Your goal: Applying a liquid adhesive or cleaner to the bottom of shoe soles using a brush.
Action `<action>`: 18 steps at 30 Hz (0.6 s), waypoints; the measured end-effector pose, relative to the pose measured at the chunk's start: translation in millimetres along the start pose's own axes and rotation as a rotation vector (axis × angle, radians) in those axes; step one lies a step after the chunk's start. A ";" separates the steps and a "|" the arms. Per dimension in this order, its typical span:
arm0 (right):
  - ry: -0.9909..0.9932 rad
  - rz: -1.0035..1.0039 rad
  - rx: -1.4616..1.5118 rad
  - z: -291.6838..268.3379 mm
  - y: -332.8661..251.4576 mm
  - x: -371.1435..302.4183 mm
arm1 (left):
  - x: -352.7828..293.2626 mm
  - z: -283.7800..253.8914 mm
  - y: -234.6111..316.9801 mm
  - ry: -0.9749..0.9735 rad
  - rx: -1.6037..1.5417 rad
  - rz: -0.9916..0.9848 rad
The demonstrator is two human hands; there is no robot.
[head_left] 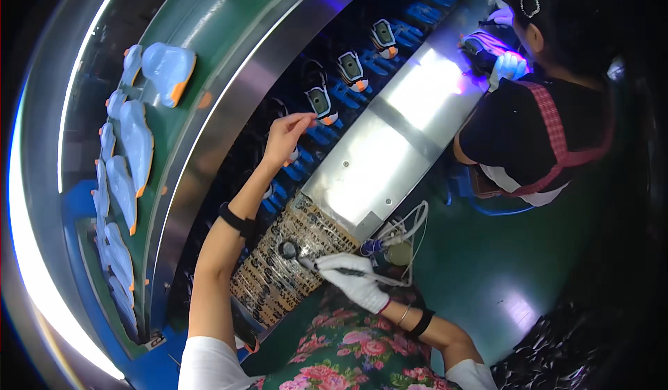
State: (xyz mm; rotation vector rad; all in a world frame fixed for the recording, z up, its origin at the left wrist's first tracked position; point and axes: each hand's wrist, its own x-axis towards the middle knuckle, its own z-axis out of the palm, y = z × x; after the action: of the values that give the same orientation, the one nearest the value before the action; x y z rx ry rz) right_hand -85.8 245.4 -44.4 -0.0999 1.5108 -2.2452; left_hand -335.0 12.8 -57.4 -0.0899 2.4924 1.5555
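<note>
My bare left hand (287,139) reaches across the conveyor with thumb and fingertips pressed together. The fingertips are right beside the lower end of a dark shoe upper (320,102) with white and orange edging. Whether they grip its edge or something small, I cannot tell. Over the near end of the bench, my right hand (353,279), in a white glove, is closed around a slim hand tool (306,262) with a pale hose. A round dark piece (287,249) lies at the tool's far end; I cannot tell whether the two are joined.
More shoe uppers (351,66) stand along the blue-slatted conveyor (323,136). Light-blue soles with orange edges (136,136) lie on the green belt at left. Beside the metal bench (362,174) is a small pot (399,253) with hoses. A co-worker (536,125) handles a shoe under violet light.
</note>
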 end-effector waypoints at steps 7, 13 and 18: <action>0.022 0.110 0.096 20.8 57.6 14.2 | 102.5 6.1 -74.8 0.166 0.479 0.399; -0.014 0.160 0.181 21.9 85.6 25.3 | 142.6 -9.5 -100.3 0.056 0.643 0.571; -0.007 0.229 0.219 14.9 96.1 29.7 | 145.2 -17.6 -107.5 0.022 0.701 0.719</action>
State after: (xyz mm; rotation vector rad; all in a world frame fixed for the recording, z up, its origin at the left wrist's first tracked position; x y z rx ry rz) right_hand -78.7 190.8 -129.9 0.1252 1.1964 -2.2029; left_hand -462.4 -42.7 -174.1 0.9767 3.0983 0.7095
